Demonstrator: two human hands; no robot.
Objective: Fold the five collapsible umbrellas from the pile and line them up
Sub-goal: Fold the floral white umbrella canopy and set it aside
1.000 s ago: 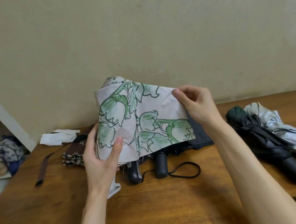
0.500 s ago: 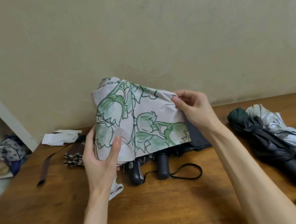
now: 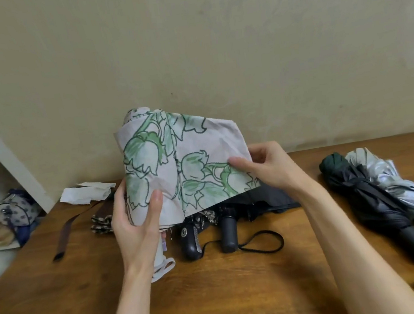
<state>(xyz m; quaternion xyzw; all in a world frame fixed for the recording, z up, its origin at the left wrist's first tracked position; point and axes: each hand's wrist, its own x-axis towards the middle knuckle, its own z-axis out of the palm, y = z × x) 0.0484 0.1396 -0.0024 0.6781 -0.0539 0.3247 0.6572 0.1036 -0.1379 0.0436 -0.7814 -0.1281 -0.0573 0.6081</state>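
Wooden tabletop point(image 3: 219, 300) is seen from above, backed by a beige wall. A white shelf unit point(image 3: 12, 166) is seen past the left edge, with a patterned bag point(image 3: 15, 211) on its lower level.

The floral umbrella point(image 3: 187, 159), pale with green flower print, is held upright above the middle of the tabletop. Its canopy is part-wrapped round the shaft, with one flap drawn out to the right. Its white handle point(image 3: 159, 252) points down and its white strap loop point(image 3: 163, 270) is seen just at the wood.

Near the right edge a dark umbrella point(image 3: 364, 196) and a silver umbrella point(image 3: 401, 184) are laid side by side, touching, handles toward the near edge.

Behind the held umbrella, toward the far edge, a pile of dark canopy point(image 3: 266, 199) is seen, with two black handles point(image 3: 190, 240) point(image 3: 228, 233) sticking out toward the near edge and a black wrist cord point(image 3: 264, 244) looped on the wood.

The left hand point(image 3: 135, 224) is wrapped round the lower canopy, thumb pressed flat on the front. The flap's edge is pinched by the right hand point(image 3: 268, 170) between thumb and curled fingers.

Toward the far left corner are found a crumpled white cloth point(image 3: 84, 194), a checked bundle point(image 3: 101, 220) and a brown strap point(image 3: 66, 236).
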